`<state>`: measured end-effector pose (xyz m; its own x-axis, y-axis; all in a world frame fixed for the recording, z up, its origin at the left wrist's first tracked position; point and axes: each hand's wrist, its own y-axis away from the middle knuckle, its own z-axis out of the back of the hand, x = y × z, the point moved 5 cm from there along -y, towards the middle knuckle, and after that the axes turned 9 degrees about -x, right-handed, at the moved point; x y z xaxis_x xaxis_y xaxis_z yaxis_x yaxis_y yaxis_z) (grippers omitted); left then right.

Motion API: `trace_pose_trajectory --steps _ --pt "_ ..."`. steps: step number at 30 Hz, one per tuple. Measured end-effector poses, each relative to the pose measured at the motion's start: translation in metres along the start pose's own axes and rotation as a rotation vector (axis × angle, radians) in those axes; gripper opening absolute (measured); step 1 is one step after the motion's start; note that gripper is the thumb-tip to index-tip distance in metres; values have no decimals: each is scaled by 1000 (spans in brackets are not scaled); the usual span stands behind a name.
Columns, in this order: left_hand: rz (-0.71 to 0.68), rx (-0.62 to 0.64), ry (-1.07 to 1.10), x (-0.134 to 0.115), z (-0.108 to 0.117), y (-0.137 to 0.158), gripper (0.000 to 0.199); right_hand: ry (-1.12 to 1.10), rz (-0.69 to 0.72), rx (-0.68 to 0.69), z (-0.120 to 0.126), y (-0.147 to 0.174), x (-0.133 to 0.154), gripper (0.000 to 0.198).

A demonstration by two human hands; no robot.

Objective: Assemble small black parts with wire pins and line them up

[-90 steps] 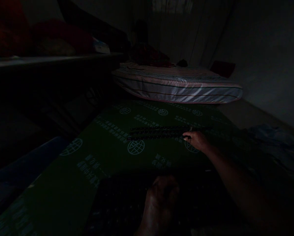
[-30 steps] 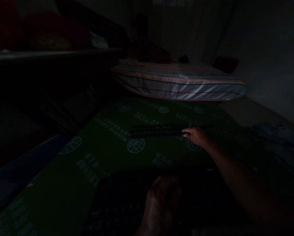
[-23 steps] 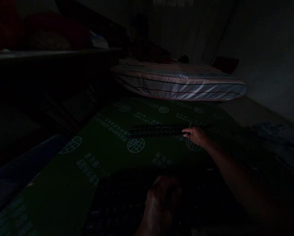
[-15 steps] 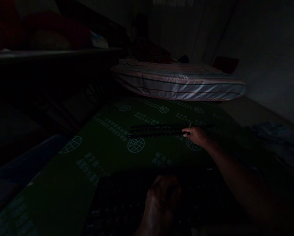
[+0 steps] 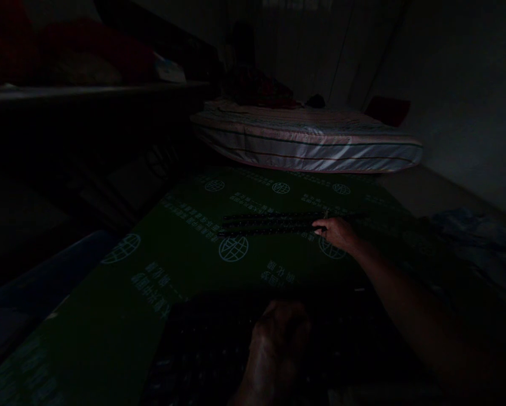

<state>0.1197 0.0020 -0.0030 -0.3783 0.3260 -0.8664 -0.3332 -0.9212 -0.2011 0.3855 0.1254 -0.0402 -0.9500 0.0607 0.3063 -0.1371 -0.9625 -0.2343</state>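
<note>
In the dark head view, several long thin black strips with light dots lie side by side on the green board. My right hand reaches in from the right, thumb and fingers pinched at the right end of the nearest strip. A small pale tip stands just above those fingers. Closer to me is a black keyboard with rows of keys. Over its middle, my left hand is closed with curled fingers; deep shadow hides what they hold, if anything.
A mattress with a striped cover lies across the far end of the board. At left runs a shelf with red cloth on it. Crumpled cloth lies at right beside the pale wall.
Almost nothing differs. The view shifts very slightly, and both hands keep their places, the right at the strip and the left over the keyboard.
</note>
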Motion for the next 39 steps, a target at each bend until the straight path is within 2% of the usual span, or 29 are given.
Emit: trace_pose_trajectory --steps 18,23,28,33,39 --pt "-10 -7 5 -1 1 -1 12 -38 -2 -10 3 3 1 31" --pt "1 2 17 5 -3 0 12 -54 -48 -91 19 12 6 31" --pt "-23 -18 3 5 -4 -1 11 -214 -122 -159 41 39 21 42" --pt "-56 -47 4 1 -2 -4 12 -405 -228 -188 57 82 45 49" --pt "-95 -35 -12 3 -5 -10 17 -487 -296 -264 78 138 88 36"
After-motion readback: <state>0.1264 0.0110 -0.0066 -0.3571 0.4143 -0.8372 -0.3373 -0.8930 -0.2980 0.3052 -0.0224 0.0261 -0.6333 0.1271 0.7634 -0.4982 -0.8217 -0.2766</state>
